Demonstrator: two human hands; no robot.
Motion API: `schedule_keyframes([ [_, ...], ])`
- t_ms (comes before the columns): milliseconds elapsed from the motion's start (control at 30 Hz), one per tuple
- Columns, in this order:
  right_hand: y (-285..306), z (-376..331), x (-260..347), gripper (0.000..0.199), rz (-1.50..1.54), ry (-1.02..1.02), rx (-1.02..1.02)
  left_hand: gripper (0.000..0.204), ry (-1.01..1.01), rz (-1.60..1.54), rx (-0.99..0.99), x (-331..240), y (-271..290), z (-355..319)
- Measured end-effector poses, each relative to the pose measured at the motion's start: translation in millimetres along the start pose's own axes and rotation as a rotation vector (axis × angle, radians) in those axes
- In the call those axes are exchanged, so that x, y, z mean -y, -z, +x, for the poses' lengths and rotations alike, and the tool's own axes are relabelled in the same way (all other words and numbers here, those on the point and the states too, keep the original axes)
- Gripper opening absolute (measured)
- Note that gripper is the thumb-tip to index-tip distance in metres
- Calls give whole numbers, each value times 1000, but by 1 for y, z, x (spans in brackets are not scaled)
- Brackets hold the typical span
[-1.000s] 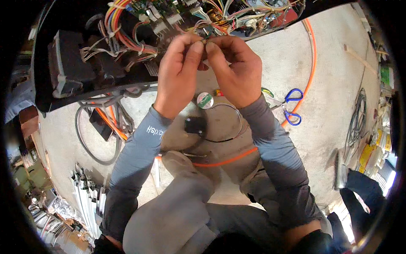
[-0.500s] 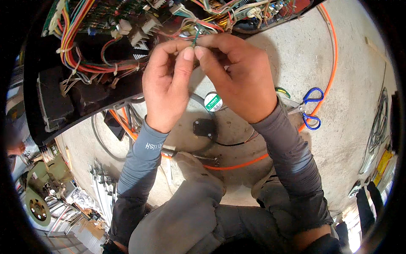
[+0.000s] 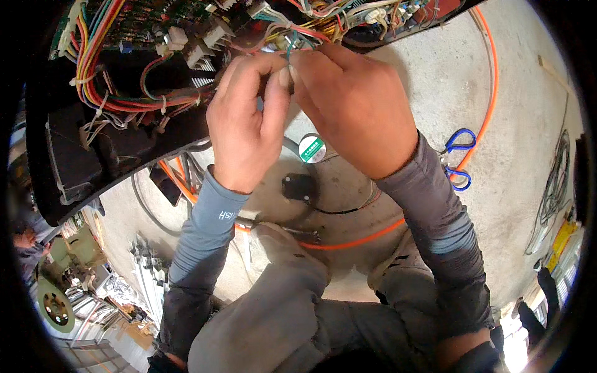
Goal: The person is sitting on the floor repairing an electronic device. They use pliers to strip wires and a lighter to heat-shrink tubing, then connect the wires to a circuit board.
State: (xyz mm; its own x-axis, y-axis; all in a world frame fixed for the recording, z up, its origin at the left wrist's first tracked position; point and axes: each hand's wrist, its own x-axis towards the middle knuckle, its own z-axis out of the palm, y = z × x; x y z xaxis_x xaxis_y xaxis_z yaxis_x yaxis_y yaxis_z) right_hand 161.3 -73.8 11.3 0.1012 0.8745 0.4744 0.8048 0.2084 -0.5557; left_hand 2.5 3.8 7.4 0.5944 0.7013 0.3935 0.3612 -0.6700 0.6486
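A thin green wire [image 3: 290,46] rises from between my fingertips toward the open machine housing [image 3: 74,155] with its circuit board [image 3: 143,40]. My left hand [image 3: 245,127] pinches the wire between thumb and forefinger. Pressed close beside it, my right hand [image 3: 360,109] is closed on the same wire, its thumb mostly hidden behind the knuckles. The exact end of the wire is covered by the fingers. Around it run bundles of coloured wires [image 3: 93,56] with white connectors.
On the concrete floor [image 3: 448,248] lie a round tape roll [image 3: 312,149], a black box [image 3: 299,186], blue-handled scissors [image 3: 460,140], a phone [image 3: 165,186] and an orange hose [image 3: 348,244]. Metal strips [image 3: 148,270] stand at lower left. A coiled cable [image 3: 555,180] is far right.
My right hand has rolled over so its back faces up more, hiding the thumb. The left fingertips have shifted slightly. The housing appears a little further left.
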Motion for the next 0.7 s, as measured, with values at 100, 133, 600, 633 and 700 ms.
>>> schedule_keyframes([
  [100,-2,-1,-4,19,-15,22,-33,9,-39,45,4,-4,-1,4],
  [133,-4,-1,-4,16,-18,38,-55,9,-37,52,7,-5,-2,3],
  [600,-11,3,-26,26,31,162,-167,9,-12,-7,89,2,1,4],
  [633,-10,3,-28,25,31,167,-161,9,-8,-21,100,3,1,4],
  [700,-10,5,-32,23,60,178,-158,9,107,-121,129,5,2,1],
])
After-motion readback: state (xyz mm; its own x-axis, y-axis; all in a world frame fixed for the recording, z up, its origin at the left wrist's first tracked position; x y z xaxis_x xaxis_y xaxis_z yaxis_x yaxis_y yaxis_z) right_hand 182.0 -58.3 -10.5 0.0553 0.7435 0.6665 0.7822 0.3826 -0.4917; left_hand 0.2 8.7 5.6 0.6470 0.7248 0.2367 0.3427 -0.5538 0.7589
